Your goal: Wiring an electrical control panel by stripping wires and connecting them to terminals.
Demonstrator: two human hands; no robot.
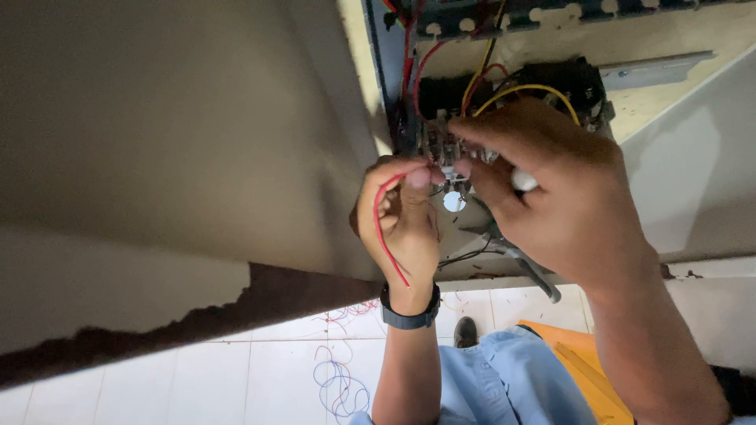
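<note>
Thin red insulated wire (383, 228) pinched at its upper end between thumb and fingertips of the left hand (402, 216); it loops down across the palm to the wrist, which wears a dark wristband (409, 315). Wire end sits at the grey terminal block (441, 145) inside the open metal wall box (504, 102), just left of a small round silver part (454, 201). Right hand (551, 189) is just beside it, fingers curled narrow around a white-handled tool (524, 181), tip hidden at the terminals. Yellow wires (526, 89) and more red wires (417, 67) run above into a black component (567, 83). Grey-handled pliers (520, 264) lie on the box's lower edge. Below: white tiled floor (260, 362), loose blue and red wire coils (340, 386), orange flat object (587, 358), light blue shirt (512, 378).
</note>
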